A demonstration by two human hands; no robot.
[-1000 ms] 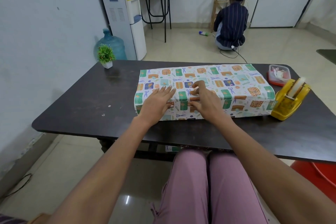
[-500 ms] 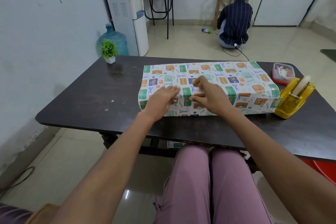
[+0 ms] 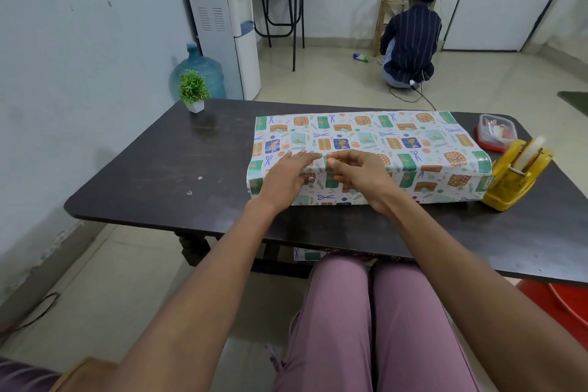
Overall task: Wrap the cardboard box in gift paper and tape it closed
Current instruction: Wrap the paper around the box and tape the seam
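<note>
- Box [image 3: 397, 149], wrapped in gift paper, lies on the dark table [image 3: 143, 169], beside the yellow tape dispenser [image 3: 515, 175].
- Left hand [image 3: 283, 178] rests flat on the paper, fingers straight.
- Right hand [image 3: 359, 173] has curled fingers at the paper's edge; whether they pinch it is unclear.

Gift paper [image 3: 366, 149] hides the box; red tub [image 3: 560, 299] cut off.

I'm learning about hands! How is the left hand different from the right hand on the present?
The left hand lies with fingers stretched out straight over the wrapped box; the right hand has curled fingers with its thumb and fingertips pinched together. The left hand is nearer the box's left end; the right is nearer its middle. Both meet at the paper's near top edge.
</note>
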